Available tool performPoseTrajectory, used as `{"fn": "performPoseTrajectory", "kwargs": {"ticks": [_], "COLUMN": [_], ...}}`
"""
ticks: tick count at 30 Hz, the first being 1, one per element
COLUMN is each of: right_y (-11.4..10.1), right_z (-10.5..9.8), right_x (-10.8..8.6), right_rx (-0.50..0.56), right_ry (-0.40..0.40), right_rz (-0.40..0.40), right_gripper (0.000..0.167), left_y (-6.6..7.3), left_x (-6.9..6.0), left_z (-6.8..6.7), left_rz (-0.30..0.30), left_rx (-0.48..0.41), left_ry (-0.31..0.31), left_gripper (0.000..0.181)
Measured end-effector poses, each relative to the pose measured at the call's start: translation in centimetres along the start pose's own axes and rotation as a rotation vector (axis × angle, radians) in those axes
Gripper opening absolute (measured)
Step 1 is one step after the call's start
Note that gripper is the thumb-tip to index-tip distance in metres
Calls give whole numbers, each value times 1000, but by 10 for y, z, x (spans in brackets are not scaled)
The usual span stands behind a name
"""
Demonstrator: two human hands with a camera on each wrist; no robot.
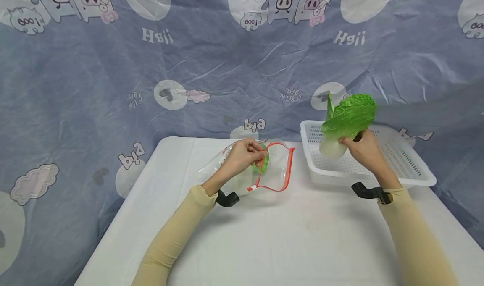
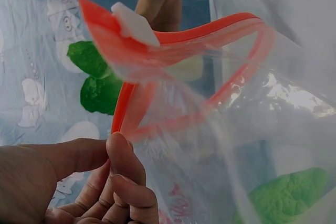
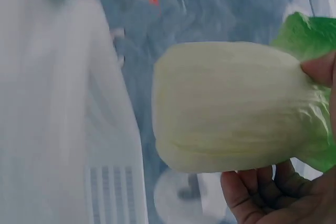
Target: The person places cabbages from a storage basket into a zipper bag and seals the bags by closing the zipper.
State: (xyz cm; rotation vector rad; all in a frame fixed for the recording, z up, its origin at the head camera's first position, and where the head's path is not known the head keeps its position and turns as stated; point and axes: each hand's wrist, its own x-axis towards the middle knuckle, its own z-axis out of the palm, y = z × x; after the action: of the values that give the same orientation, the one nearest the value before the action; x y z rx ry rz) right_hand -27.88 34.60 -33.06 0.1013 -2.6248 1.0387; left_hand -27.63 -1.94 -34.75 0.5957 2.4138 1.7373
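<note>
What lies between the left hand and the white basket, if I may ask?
The head view shows a green leaf inside the clear bag, the bag's red-edged mouth, then a narrow strip of white table.

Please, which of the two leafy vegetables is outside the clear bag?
The leafy vegetable held in the right grip; the other one is inside the clear bag with the red edge.

Both my arms [image 1: 177,235] were stretched far; my left hand [image 1: 243,156] pinched at left, my right hand [image 1: 365,150] gripped at right.
</note>
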Motion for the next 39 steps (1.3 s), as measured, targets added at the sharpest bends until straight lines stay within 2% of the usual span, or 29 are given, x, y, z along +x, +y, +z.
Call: {"fn": "performPoseTrajectory", "kwargs": {"ticks": [4,9,12,18,21,25,30,35,37,39], "right_y": [-26,-54,-64,-73,-78,-86,-86,-62,-52,-50], "right_z": [24,59,82,120,129,130,132,154,163,165], "right_x": [-17,-37,-47,-63,-69,-77,-80,-73,-70,-70], "right_rx": [38,151,210,290,365,381,310,341,365,350], "right_ry": [10,9,-17,-131,-168,-213,-285,-344,-379,-409], "right_rz": [-26,-46,-89,-151,-236,-389,-427,-422,-392,-334], "right_gripper": [57,56,54,53,51,54,64,76,74,63], "left_y": [1,3,4,4,3,2,1,1,2,4], "left_x": [0,1,1,1,1,1,0,-3,-4,-6], "left_z": [0,1,1,2,2,1,1,0,1,2], "left_rz": [8,19,14,15,22,42,54,61,79,98], "left_rx": [-6,-13,-20,-29,-13,-3,-6,4,21,43], "left_ry": [10,20,23,23,33,50,72,64,50,31], "left_gripper": [15,13,13,14,15,15,15,14,14,13]}}
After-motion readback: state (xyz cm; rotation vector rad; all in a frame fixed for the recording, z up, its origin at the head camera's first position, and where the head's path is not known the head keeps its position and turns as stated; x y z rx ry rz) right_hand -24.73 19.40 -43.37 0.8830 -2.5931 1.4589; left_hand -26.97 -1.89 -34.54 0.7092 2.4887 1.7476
